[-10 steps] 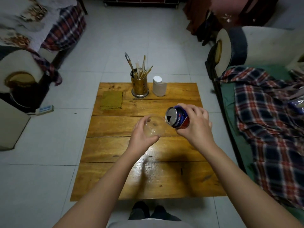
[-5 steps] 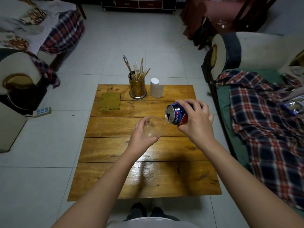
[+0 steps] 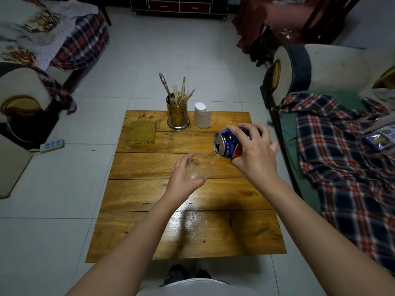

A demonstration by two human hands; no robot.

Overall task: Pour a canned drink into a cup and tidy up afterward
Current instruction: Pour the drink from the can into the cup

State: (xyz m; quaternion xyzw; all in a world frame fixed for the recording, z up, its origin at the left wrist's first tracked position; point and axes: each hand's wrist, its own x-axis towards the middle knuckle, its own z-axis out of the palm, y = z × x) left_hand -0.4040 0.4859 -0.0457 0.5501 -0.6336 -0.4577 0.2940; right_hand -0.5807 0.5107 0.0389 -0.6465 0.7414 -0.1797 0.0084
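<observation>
A clear cup (image 3: 202,166) is held above the middle of the wooden table (image 3: 149,197) by my left hand (image 3: 183,178), which wraps its left side. It looks empty and is tipped a little toward the can. My right hand (image 3: 254,154) grips a blue and red drink can (image 3: 227,146) from above. The can lies nearly on its side, its open top facing left, just above and right of the cup's rim. No liquid shows between them.
At the table's far edge stand a brass holder of sticks and utensils (image 3: 177,116) and a white paper roll (image 3: 202,116). A folded green cloth (image 3: 141,136) lies at the far left. A plaid-covered sofa (image 3: 342,167) flanks the right, another seat (image 3: 21,99) the left.
The can has lifted slightly up and to the right, away from the cup's rim. The cup stays in my left hand at about the same spot.
</observation>
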